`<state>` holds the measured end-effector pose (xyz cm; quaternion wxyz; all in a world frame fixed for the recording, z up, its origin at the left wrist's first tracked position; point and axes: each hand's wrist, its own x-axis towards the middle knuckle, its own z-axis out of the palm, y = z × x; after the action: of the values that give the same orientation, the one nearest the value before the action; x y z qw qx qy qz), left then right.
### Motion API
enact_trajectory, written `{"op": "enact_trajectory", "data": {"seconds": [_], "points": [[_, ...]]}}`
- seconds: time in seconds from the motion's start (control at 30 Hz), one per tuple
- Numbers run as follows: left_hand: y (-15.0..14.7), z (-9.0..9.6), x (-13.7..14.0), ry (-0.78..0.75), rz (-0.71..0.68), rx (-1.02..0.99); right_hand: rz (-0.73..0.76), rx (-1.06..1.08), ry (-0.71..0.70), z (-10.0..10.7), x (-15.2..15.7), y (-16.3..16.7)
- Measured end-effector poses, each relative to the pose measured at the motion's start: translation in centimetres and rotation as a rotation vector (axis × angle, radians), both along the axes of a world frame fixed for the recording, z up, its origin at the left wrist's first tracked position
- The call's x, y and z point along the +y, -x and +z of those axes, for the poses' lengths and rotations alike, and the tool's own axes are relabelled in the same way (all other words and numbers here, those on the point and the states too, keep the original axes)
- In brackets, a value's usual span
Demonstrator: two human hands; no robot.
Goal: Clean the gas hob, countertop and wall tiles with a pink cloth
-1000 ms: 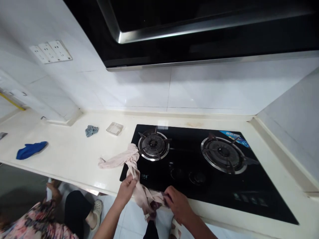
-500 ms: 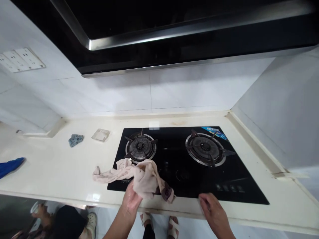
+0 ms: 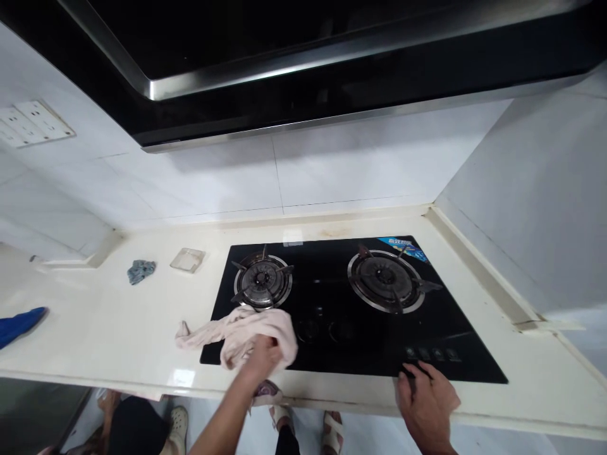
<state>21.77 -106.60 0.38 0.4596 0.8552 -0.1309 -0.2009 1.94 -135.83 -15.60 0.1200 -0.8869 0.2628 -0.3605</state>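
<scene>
Head view, only view. Hands, two, both of our person. Left hand [image 3: 265,355], lower middle of the frame: blurred, fingers curled and gripping a fold of the cloth. Right hand [image 3: 428,399], lower right: holding nothing, fingers loosely spread, tips at the front edge of the stove [image 3: 374,354].

Change noted: a second ago we see both hands on the cloth; now only the left has it. The right, half a second ago just off the stove, now meets its edge. We judge that the left hand alone works the cloth, the right perhaps steadying.

Pink cloth [image 3: 246,323], one: bunched over the stove's front corner, lower centre-left, with one tail on the counter [image 3: 128,328].

Also counted: burners, two ( [image 3: 262,281] and [image 3: 385,275]); knobs, two, dim; blue sticker [image 3: 406,248], one, at the stove's far corner; clear dish [image 3: 187,260], one, left of centre; grey rag [image 3: 141,271], one, beside it; blue cloth [image 3: 21,323], one, cut by the left edge; hood [image 3: 332,69], one, across the top; sandals, two ( [image 3: 281,414] and [image 3: 332,431]), bottom centre; clog [image 3: 177,426], one, lower left, on another person.
</scene>
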Motion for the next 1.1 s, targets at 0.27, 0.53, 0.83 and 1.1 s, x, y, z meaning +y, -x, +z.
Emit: {"op": "enact_trajectory", "data": {"seconds": [0.27,0.53,0.83,1.1], "points": [[-0.4,-5.1,-8.2,-0.4,-0.264,-0.175,0.004,0.017,-0.016,0.3,0.4,-0.1],[-1.4,-4.6,-7.8,-0.403,-0.368,-0.323,-0.012,0.027,-0.033,0.4,0.6,-0.1],[-2.2,-4.7,-4.6,-0.291,-0.192,-0.412,0.105,-0.175,-0.097,3.4,2.4,-1.5],[2.0,-2.9,2.4,-0.074,-0.392,-0.451,0.949,0.079,-0.201,10.4,16.3,-10.2]]}}
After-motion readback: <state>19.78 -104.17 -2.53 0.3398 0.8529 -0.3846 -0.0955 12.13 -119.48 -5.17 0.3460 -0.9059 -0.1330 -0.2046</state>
